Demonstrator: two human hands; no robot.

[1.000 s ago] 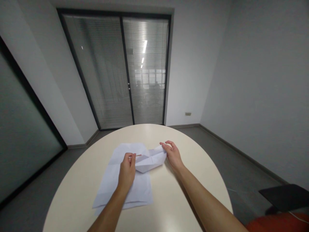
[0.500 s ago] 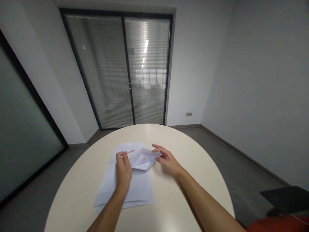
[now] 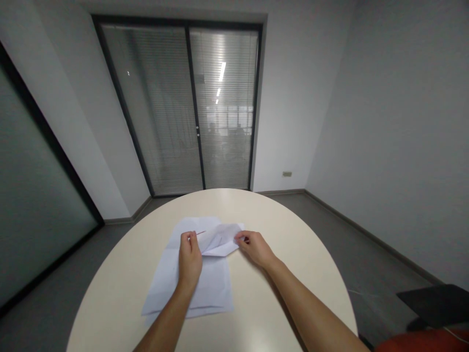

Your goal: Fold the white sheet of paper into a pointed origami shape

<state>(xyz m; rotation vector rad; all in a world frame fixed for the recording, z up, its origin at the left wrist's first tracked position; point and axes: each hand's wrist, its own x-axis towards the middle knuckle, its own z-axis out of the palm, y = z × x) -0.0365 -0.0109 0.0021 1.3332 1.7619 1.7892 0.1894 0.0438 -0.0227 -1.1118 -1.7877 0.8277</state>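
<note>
A folded white paper piece (image 3: 219, 241) with creases is held just above a flat white sheet (image 3: 194, 281) on the round cream table (image 3: 256, 313). My left hand (image 3: 190, 259) is closed, pinching the folded paper's left end. My right hand (image 3: 254, 248) is closed too, pinching its right corner with thumb and fingers. A thin red line shows on the paper beside my left thumb. More sheets lie stacked under the flat one.
Behind the table stands a glass sliding door with blinds (image 3: 190, 107). A glass wall (image 3: 32, 205) runs along the left. A dark chair part (image 3: 436, 303) and something orange-red (image 3: 421, 342) sit at the lower right. Grey floor surrounds the table.
My right hand came left and closed on the folded paper's right corner. The paper shifted left and flattened a little. My left hand kept its pinch and moved slightly left.
</note>
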